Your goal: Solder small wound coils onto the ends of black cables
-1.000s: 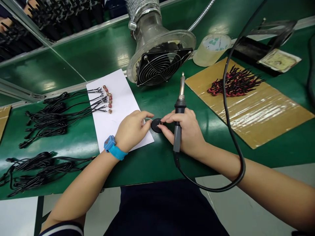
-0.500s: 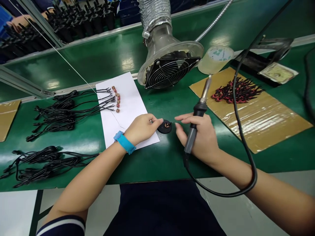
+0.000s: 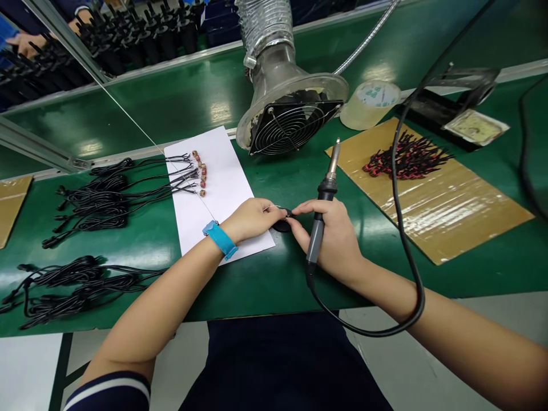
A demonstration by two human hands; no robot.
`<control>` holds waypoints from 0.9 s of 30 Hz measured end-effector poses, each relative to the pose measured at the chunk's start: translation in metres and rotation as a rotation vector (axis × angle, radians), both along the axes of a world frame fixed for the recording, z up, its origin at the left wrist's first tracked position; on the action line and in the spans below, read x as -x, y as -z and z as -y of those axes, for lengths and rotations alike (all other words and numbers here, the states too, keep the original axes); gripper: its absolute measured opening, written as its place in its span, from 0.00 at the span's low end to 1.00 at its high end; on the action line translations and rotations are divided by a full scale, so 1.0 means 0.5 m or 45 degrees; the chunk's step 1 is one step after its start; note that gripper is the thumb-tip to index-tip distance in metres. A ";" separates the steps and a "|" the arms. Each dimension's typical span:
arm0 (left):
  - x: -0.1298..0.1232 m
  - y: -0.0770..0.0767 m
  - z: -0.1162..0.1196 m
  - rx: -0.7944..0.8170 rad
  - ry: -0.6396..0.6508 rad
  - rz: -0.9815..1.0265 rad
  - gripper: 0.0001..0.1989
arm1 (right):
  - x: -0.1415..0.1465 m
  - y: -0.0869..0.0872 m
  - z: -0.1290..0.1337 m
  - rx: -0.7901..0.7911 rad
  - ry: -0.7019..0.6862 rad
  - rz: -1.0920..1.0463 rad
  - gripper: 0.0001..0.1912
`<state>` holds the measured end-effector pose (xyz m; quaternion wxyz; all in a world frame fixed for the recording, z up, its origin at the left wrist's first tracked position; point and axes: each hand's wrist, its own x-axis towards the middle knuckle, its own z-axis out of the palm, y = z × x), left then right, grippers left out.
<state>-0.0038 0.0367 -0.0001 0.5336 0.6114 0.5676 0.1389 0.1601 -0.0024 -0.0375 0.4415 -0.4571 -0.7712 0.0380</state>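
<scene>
- A small black disc lay on the green bench just beyond the paper's right edge, partly hidden by fingertips.
- The left hand had thumb and forefinger closed on a thin wire, at the disc's left side.
- The right hand was clamped around a soldering iron, tip upward; its thumb and forefinger reached the disc's right side, but whether they pinched anything there could not be told.
- A blue wristband circled the left wrist.
- White paper lay under the left hand, bearing a row of copper-and-red rings beside the ends of bundled black cables.
- Beyond the hands hung a fan.
- To the right, black-and-red wires were heaped on a brown board, near a tape roll.
</scene>
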 end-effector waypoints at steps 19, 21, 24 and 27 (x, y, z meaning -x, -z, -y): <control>-0.030 -0.006 0.067 -0.770 0.101 -0.415 0.05 | -0.038 0.010 -0.014 0.301 -0.168 -0.232 0.16; -0.035 0.002 0.068 -0.835 0.166 -0.546 0.06 | -0.033 0.010 -0.016 0.286 -0.168 -0.254 0.15; -0.034 0.011 0.068 -0.951 0.248 -0.709 0.10 | -0.026 0.006 -0.019 0.215 -0.146 -0.244 0.15; -0.025 0.020 0.072 -1.126 0.302 -0.798 0.12 | -0.023 0.005 -0.022 0.137 -0.125 -0.186 0.16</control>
